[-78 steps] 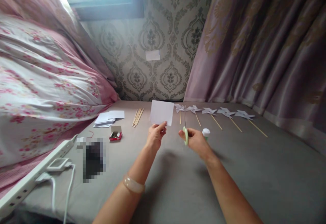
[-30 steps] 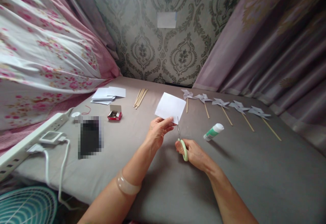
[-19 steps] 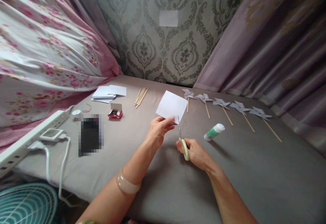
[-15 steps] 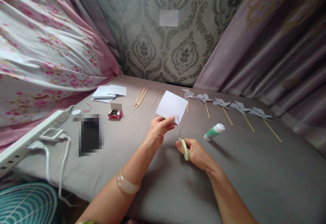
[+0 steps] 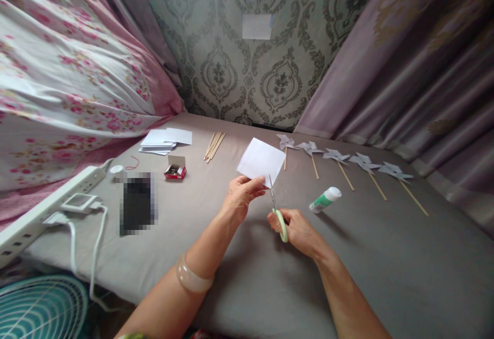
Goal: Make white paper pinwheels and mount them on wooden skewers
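Note:
A white square sheet of paper (image 5: 261,160) is pinched by its near edge in my left hand (image 5: 244,195), thumb on top. My right hand (image 5: 299,230) is closed around the pale green handles of a pair of scissors (image 5: 274,206). The blades point up and away, with their tip at the paper's near right corner, beside my left fingertips. To the right of my right hand, a glue stick (image 5: 324,200) with a green and white label stands on the cloth-covered surface.
Several paper pinwheels (image 5: 336,157) on sticks lie in a row at the right. At the left are a paper stack (image 5: 164,140), wooden sticks (image 5: 214,146), a red box (image 5: 175,169), a dark blurred object (image 5: 138,202) and a power strip (image 5: 57,210) with cables.
Hardly anything differs. The paper and scissors sit very slightly further right in view, both hands keeping the same grip.

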Tool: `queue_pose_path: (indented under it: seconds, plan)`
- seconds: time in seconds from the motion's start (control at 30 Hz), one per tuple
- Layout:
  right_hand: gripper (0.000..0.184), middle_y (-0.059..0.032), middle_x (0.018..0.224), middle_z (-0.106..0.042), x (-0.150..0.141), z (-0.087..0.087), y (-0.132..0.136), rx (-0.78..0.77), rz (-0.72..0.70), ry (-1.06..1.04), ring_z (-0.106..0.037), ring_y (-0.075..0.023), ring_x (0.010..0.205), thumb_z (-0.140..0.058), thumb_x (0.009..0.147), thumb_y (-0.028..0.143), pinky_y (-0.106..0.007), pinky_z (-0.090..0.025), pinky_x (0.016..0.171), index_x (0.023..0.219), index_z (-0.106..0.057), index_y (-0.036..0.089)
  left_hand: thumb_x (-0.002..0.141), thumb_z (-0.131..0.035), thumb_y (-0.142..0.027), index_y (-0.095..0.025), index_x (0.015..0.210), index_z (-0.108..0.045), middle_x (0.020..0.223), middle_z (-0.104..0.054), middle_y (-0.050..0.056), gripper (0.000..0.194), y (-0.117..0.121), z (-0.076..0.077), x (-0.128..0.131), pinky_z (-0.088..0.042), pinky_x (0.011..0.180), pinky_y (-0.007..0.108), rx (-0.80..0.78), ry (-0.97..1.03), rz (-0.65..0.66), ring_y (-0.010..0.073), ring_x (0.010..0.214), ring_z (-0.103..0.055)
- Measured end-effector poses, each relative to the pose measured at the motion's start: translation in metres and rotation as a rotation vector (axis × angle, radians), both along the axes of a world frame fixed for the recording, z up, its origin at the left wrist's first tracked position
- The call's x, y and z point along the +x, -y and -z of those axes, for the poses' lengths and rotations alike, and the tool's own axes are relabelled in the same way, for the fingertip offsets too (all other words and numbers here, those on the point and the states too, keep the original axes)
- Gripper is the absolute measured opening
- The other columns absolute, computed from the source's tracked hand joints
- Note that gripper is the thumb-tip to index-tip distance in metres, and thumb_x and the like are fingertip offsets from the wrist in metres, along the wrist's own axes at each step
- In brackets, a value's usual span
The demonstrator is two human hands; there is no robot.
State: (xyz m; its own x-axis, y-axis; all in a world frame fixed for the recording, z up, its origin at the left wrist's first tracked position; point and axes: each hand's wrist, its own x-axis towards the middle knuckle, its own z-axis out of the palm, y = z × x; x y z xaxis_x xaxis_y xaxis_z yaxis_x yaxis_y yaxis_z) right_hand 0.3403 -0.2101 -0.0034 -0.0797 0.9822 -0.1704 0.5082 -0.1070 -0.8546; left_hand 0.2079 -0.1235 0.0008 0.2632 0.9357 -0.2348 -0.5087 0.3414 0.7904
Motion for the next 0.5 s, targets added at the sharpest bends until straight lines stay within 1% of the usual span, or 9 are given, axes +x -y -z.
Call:
queue_pose_path:
  seconds: [0.23,0.5]
  plan:
    - [0.047,0.0044,0.057,-0.034,-0.0006,-0.0004,-0.0007,-0.003,0.002,0.009,-0.029,-0.0097,0.057,-0.049,0.078,0.059,-0.025,-0.023,0.052,0.058,-0.046,0.017,0.047,-0.084,-0.029,-0.011,0.066,-0.064,0.059,-0.065,0.002,0.033,0.0004,0.0001,-0.0001,-0.048,0.058,0.023,0.011,-0.015,0.003,0.0114,0.056,-0.061]
    - [0.047,0.0041,0.058,-0.034,0.0002,0.0018,-0.0013,-0.004,-0.001,0.013,-0.029,-0.0100,0.058,-0.049,0.078,0.060,-0.025,-0.025,0.053,0.057,-0.043,0.018,0.047,-0.083,-0.027,-0.011,0.066,-0.064,0.059,-0.065,0.002,0.031,-0.0003,-0.0006,0.0001,-0.048,0.058,0.023,0.015,-0.013,0.003,0.0113,0.056,-0.061]
